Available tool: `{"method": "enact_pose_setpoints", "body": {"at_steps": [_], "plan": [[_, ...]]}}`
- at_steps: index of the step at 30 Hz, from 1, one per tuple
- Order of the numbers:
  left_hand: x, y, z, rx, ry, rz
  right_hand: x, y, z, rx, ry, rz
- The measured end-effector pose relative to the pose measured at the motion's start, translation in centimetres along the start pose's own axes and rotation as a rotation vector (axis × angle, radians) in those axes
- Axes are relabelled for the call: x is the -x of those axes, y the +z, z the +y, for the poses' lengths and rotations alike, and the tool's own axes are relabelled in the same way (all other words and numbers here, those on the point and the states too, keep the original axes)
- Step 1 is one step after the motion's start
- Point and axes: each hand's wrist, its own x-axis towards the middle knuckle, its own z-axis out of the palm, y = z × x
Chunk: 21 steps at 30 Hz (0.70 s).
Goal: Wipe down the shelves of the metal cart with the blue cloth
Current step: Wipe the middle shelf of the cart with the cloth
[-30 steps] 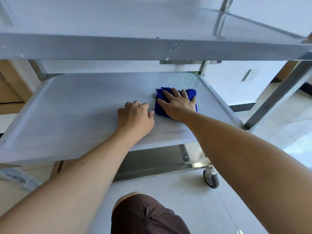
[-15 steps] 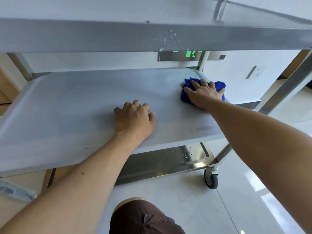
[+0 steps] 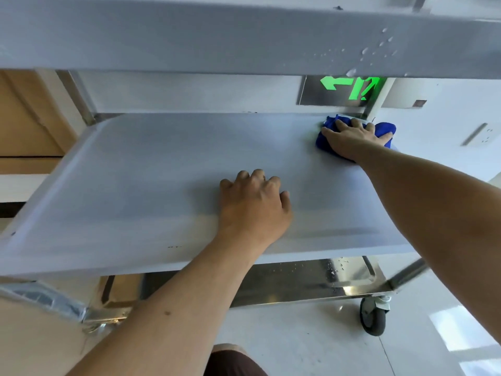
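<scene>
Middle shelf: matt brushed metal; bottom shelf glossy (wet drops); blue cloth soft, fuzzy.

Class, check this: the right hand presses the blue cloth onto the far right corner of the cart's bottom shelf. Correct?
Not quite. The head view shows the right hand pressing the blue cloth onto the far right corner of the grey metal middle shelf, not the bottom one.

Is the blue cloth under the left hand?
No, the blue cloth lies under the right hand; the left hand rests on bare shelf.

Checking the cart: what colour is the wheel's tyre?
Black, on the caster wheel at lower right in the head view.
</scene>
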Motion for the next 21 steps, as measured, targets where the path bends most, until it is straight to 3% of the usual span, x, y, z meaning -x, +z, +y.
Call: {"method": "enact_pose_setpoints", "body": {"at_steps": [8, 13, 21], "plan": [[-0.2, -1.0, -0.5, 0.072, -0.010, -0.079, 2.3, 1.3, -8.7, 0.021, -0.244, 0.000], [-0.9, -3.3, -3.6, 0.201, -0.085, -0.316, 5.6, 2.6, -17.0, 0.045, -0.467, 0.004], [6.4, -8.6, -18.0, -0.063, -0.337, -0.016, 10.9, 4.0, -28.0, 0.042, -0.638, 0.007]]}}
